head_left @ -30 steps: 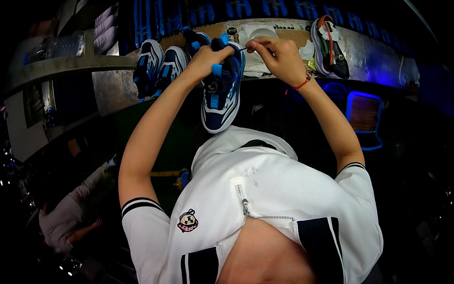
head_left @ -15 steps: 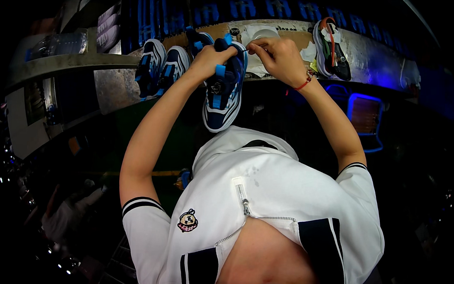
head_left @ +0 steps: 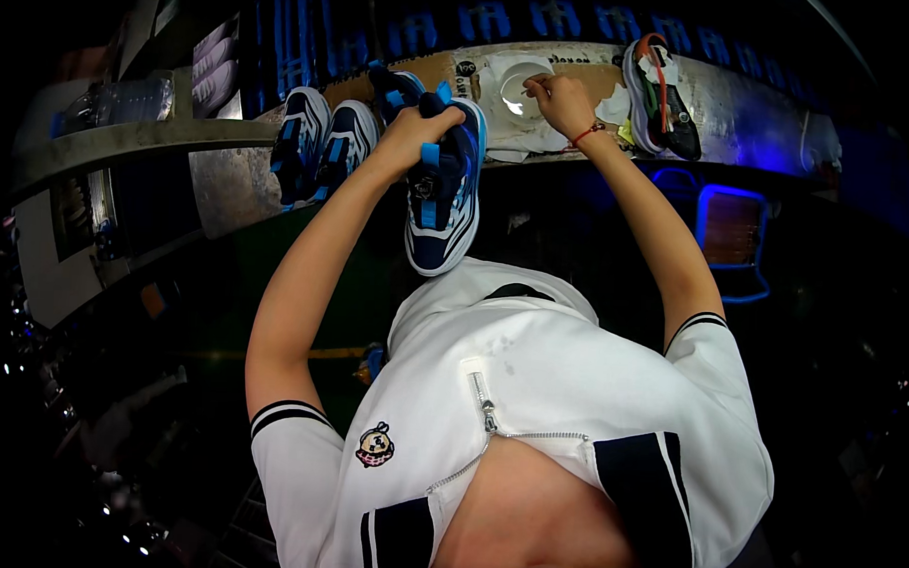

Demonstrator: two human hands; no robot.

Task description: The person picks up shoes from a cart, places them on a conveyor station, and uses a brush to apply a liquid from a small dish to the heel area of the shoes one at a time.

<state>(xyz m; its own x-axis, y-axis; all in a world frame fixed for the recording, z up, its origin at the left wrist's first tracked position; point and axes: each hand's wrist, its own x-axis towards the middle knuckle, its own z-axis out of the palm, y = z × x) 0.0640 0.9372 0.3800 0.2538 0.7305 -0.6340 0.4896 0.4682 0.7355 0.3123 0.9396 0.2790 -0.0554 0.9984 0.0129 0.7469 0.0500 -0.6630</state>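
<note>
A navy sneaker (head_left: 444,204) with white sole edges and bright blue tabs is tilted, its toe pointing down toward my lap. My left hand (head_left: 417,137) is closed around its collar and heel. My right hand (head_left: 564,105) is pinched over the right side of a round white dish (head_left: 522,70) that has a shiny patch inside. Whatever sits between those fingertips is too small to make out. Behind my left hand a matching sneaker (head_left: 394,90) is partly hidden. Two more like it, one sneaker (head_left: 299,143) and another sneaker (head_left: 345,145), lean at the left.
At the right of the bench (head_left: 740,124) lies a dark sneaker (head_left: 666,101) with an orange collar and paper scraps. White paper (head_left: 520,141) surrounds the dish. Blue racks (head_left: 484,23) run along the back. A blue-framed stool (head_left: 732,234) stands below the bench.
My right hand has moved from the sneaker's collar, where a thin dark stick showed at its fingertips, rightward to the dish. The sneaker has shifted slightly down and left in my left hand.
</note>
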